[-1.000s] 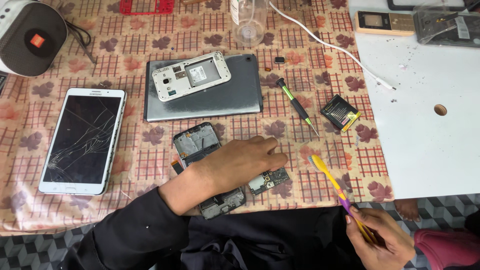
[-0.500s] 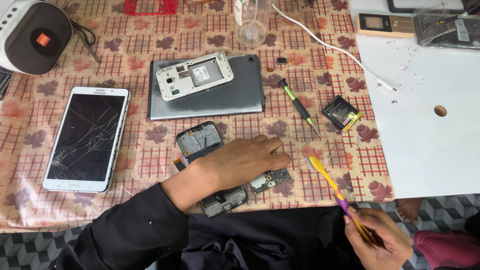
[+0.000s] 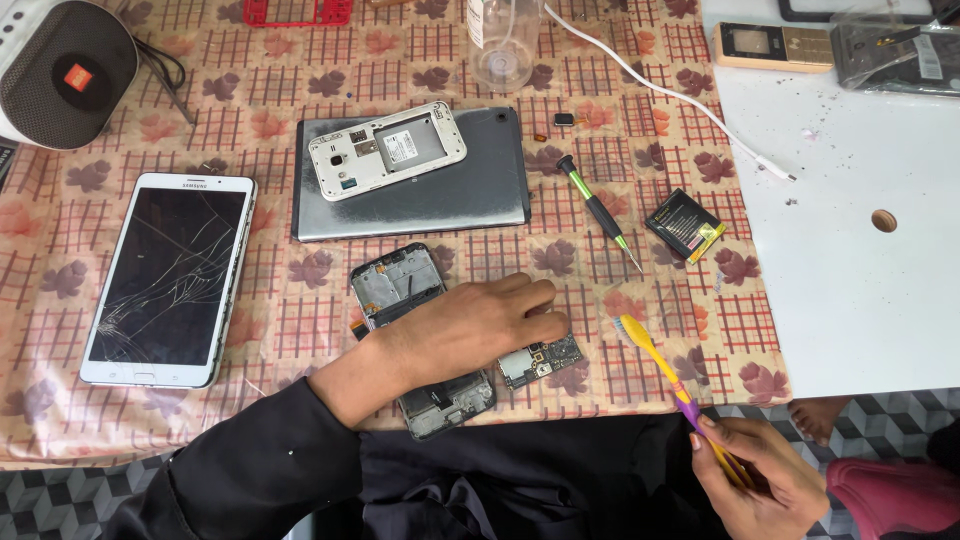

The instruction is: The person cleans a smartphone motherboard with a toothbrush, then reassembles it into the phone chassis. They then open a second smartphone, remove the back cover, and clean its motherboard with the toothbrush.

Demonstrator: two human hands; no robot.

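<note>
The opened phone (image 3: 408, 300) lies flat on the patterned cloth near the table's front edge, dark frame up, tilted a little, its top end clear and its lower half hidden under the left hand (image 3: 470, 325) pressing palm-down on it. Just beside it, touching the fingertips, sits a small green circuit board (image 3: 541, 360). Off the table edge, the right hand (image 3: 755, 480) grips a toothbrush (image 3: 665, 365), purple handle, yellow head angled over the cloth.
</note>
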